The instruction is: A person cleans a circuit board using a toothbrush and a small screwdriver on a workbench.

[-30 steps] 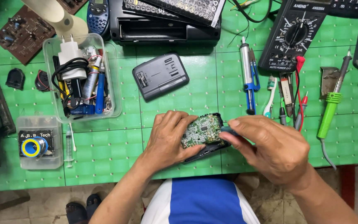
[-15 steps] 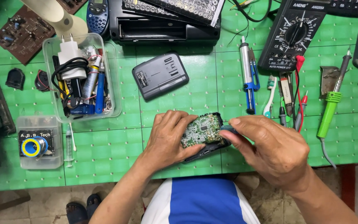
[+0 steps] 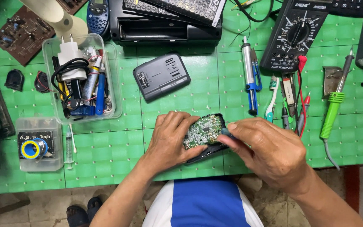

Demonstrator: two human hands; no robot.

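My left hand [image 3: 169, 139] grips a small black case half with a green circuit board [image 3: 201, 131] seated in it, held tilted above the near edge of the green mat [image 3: 177, 101]. My right hand [image 3: 269, 149] pinches the right end of that board and case between thumb and fingers; a dark bit of the case [image 3: 209, 151] shows below. What lies under my right palm is hidden.
A dark grey cover [image 3: 161, 76] lies just beyond the hands. A clear box of tools [image 3: 80, 80] and a solder box [image 3: 36, 143] sit left. Desoldering pump [image 3: 248, 73], toothbrush [image 3: 270, 101], multimeter [image 3: 297, 33], probes and a green soldering iron [image 3: 335, 103] lie right. A black device [image 3: 164, 21] is at the back.
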